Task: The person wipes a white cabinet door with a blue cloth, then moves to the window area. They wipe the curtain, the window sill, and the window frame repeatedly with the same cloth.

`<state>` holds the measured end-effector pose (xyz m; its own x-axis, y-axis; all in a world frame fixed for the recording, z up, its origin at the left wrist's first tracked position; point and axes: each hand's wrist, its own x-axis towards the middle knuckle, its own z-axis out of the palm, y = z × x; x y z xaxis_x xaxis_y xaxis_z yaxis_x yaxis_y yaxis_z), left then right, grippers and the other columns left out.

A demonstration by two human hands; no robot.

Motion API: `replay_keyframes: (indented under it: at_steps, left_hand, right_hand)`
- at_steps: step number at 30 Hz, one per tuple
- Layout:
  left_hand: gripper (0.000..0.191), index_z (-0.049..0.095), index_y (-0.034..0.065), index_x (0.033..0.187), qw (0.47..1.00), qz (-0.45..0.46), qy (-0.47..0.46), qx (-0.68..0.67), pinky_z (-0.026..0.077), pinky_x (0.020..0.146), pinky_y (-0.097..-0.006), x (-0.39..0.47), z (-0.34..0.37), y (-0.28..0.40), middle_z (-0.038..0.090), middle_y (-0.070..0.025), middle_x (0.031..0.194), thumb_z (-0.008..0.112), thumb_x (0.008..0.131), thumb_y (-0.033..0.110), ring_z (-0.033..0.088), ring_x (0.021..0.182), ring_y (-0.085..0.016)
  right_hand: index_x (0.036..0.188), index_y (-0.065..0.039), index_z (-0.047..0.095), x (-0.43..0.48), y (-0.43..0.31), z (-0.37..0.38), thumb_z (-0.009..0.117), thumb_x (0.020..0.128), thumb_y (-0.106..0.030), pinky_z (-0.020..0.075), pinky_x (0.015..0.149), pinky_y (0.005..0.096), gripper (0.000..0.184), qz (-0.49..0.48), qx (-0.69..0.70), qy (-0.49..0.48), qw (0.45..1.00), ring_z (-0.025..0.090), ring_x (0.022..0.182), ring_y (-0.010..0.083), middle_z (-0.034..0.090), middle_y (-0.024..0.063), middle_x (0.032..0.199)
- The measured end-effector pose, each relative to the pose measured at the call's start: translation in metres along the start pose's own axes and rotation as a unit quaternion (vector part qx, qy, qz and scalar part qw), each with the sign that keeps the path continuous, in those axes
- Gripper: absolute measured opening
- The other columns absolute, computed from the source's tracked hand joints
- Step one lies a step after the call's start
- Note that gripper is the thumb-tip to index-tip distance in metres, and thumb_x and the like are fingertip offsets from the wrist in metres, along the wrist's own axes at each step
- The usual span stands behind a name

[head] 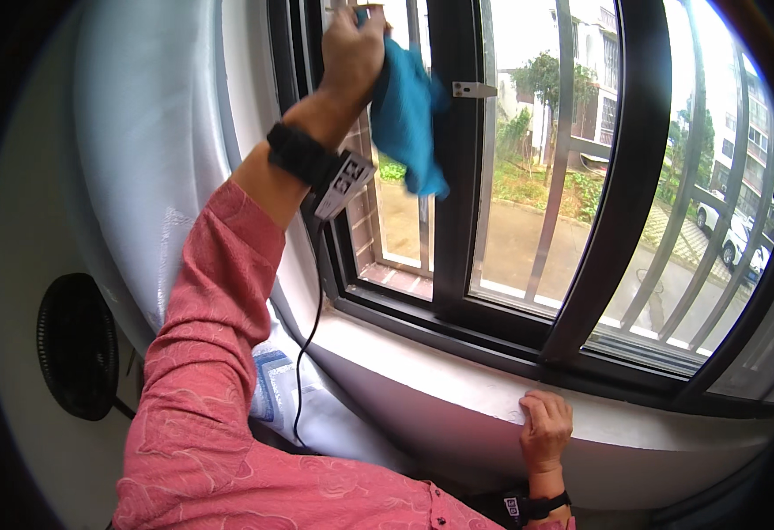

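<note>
Raised at the top of the view, my left hand (353, 50) grips a teal cloth (406, 119), which hangs down in front of the dark window frame (456, 165). The fingertips are close to the picture's top edge and partly cut off. A black strap with a small printed box circles the left wrist, and a black cable runs down from it. At lower right, my right hand (546, 427) rests on the edge of the white windowsill (426, 368), its fingers loosely bent and holding nothing. Its wrist also wears a black strap.
Metal security bars (555, 165) stand outside the sliding window panes. A small metal latch plate (473, 89) is fixed to the frame. A pale curtain (142, 132) hangs at left, with a black round fan (79, 348) beyond it. Patterned fabric (287, 377) lies below the sill.
</note>
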<state>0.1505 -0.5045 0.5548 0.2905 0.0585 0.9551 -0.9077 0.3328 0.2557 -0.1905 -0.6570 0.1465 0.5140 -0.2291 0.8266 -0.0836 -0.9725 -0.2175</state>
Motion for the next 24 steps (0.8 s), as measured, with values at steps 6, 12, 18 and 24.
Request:
replay_keyframes:
  at_steps: [6,12,18,24]
  left_hand:
    - [0.011,0.059,0.0076,0.1,0.926,0.36,-0.03,0.108,0.046,0.069,-0.0333,-0.041,0.103,0.042,0.057,-0.008,0.09,0.062,0.089,0.012,0.054,0.075,-0.02]
    - [0.014,0.056,0.02,0.091,0.706,0.538,-0.408,0.212,0.043,0.08,-0.0341,-0.188,0.068,-0.004,0.05,-0.0034,0.103,0.065,0.08,0.022,0.051,0.092,-0.019]
    - [0.018,0.058,0.0134,0.093,0.689,0.501,-0.39,0.348,0.042,0.085,-0.0361,-0.193,0.029,-0.018,0.051,-0.0062,0.101,0.065,0.076,0.013,0.054,0.1,-0.021]
    - [0.035,0.061,0.0106,0.101,0.767,0.438,-0.386,0.267,0.043,0.087,-0.0386,-0.195,0.061,-0.018,0.054,-0.0076,0.105,0.077,0.07,0.017,0.055,0.099,-0.025]
  right_hand:
    - [0.086,-0.008,0.067,0.004,-0.003,-0.003,0.066,0.076,0.003,0.0487,0.083,0.0398,0.014,-0.005,-0.008,-0.001,1.0,0.066,0.093,0.0283,0.07,0.0064,0.094]
    - [0.088,-0.009,0.067,-0.003,0.006,0.001,0.066,0.079,-0.001,0.0482,0.082,0.0393,0.012,-0.009,0.006,-0.003,1.0,0.065,0.092,0.0275,0.069,0.0054,0.096]
    - [0.09,-0.008,0.067,0.032,0.003,-0.022,0.065,0.072,0.004,0.048,0.091,0.0397,0.022,-0.039,0.109,0.015,0.993,0.062,0.109,0.0321,0.068,0.0079,0.108]
    - [0.085,-0.013,0.063,0.176,0.013,-0.052,0.066,0.082,-0.011,0.0363,0.111,0.0439,0.005,-0.298,-0.083,0.078,0.948,0.06,0.113,0.0216,0.065,0.0022,0.099]
